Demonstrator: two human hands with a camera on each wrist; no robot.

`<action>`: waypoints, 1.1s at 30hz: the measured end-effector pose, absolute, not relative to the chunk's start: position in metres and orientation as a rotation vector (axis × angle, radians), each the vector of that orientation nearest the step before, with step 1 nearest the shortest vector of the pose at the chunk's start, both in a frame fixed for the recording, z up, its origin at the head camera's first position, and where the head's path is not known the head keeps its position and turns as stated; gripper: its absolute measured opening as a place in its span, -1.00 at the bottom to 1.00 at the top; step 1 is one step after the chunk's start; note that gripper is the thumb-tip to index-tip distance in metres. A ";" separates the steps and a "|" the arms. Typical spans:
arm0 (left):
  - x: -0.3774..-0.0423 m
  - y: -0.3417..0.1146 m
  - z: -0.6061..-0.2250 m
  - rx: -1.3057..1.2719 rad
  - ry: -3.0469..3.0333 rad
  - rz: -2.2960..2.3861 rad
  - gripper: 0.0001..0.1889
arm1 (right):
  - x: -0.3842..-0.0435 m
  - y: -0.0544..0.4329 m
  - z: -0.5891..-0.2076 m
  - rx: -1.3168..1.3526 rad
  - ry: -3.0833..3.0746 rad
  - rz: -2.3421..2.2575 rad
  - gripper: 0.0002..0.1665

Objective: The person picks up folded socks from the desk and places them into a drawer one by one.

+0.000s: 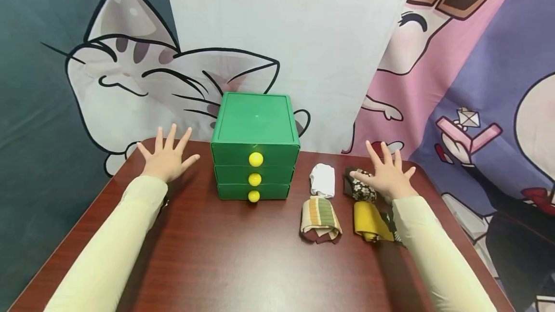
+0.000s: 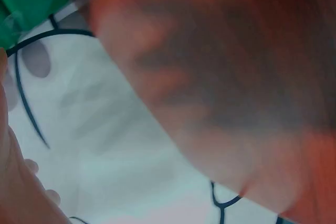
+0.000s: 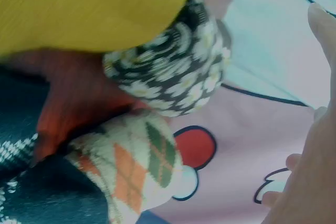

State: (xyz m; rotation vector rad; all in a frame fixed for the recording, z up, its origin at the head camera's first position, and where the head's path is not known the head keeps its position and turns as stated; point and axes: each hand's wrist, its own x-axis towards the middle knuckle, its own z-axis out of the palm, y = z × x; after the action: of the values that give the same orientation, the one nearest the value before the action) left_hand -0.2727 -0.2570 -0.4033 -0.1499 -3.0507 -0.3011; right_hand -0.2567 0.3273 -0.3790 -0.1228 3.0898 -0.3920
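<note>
My left hand (image 1: 165, 160) is held with fingers spread over the table's left side, left of a green three-drawer box (image 1: 257, 119); it holds nothing. With fingers also spread, my right hand (image 1: 388, 175) hovers over a group of rolled socks at the right and overlaps some of them. Around it are a black floral sock roll (image 1: 363, 191) and a mustard-yellow one (image 1: 368, 220). The right wrist view also shows an argyle roll (image 3: 131, 166) and a dark roll with white marks (image 3: 73, 192). Closer to the box lie a white roll (image 1: 323, 180) and a striped one (image 1: 321, 218).
Yellow round knobs (image 1: 256, 159) stick out from the front of the closed drawers. The reddish-brown table (image 1: 234, 264) reaches back to a cloth backdrop (image 1: 329, 52) printed with cartoon figures. Its side edges slope away left and right.
</note>
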 end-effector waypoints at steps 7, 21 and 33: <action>-0.259 -0.256 -0.386 -0.248 -2.924 -0.328 -0.13 | -0.241 0.309 -0.363 -0.208 3.106 -0.495 0.23; -0.231 -0.226 -0.342 -0.452 -2.613 -0.400 -0.22 | -0.190 0.233 -0.344 -0.605 3.223 -1.075 -0.24; -0.221 -0.197 -0.306 -0.616 -2.598 -0.363 -0.33 | -0.179 0.147 -0.350 -0.685 2.484 -1.950 -0.65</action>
State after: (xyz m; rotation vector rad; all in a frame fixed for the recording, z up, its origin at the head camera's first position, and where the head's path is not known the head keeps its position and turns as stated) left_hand -0.2213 -0.1969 -0.3058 -0.6161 -2.5983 -0.3630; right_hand -0.1794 0.1472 -0.3502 -0.6850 2.4840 -1.9501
